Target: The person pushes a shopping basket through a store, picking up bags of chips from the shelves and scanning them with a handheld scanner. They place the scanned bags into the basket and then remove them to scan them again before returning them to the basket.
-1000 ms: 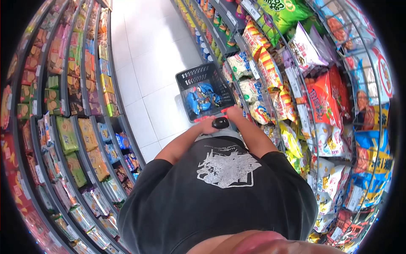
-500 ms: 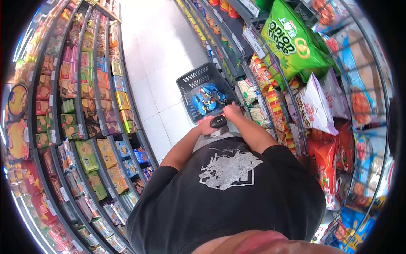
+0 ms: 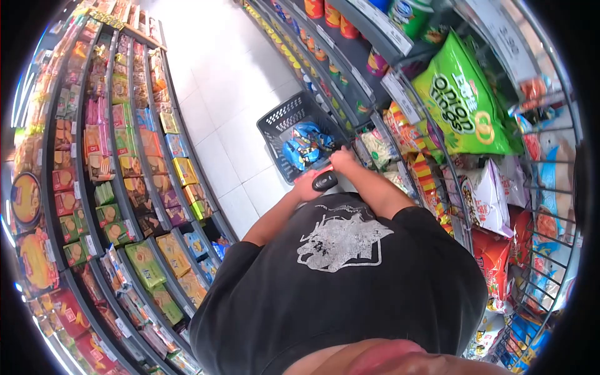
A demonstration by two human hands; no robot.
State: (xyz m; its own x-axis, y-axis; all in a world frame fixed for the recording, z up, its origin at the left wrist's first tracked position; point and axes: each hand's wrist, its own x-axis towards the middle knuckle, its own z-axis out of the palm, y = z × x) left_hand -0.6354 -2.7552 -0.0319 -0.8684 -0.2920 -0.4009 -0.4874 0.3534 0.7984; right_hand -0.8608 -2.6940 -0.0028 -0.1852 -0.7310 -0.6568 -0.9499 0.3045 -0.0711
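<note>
Basket [image 3: 289, 119] is sitting straight ahead of both hands, its long side running away from me down the aisle, dark grey with holes, blue packets [image 3: 303, 145] lying inside. My right hand [image 3: 344, 160] is holding the red handle [image 3: 322, 167] tight, nearer the basket. My left hand [image 3: 306, 186] is curling by a small black thing [image 3: 325, 181]; I cannot tell what it is gripping.

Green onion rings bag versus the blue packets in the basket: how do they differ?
The onion rings bag is green, the blue packets bright blue. The onion rings bag is displayed on the right-hand shelving; the blue packets lie heaped in the basket, held by left hand and right hand at its red handle. The bag looks far larger than any one packet. Both are glossy sealed packs.
</note>
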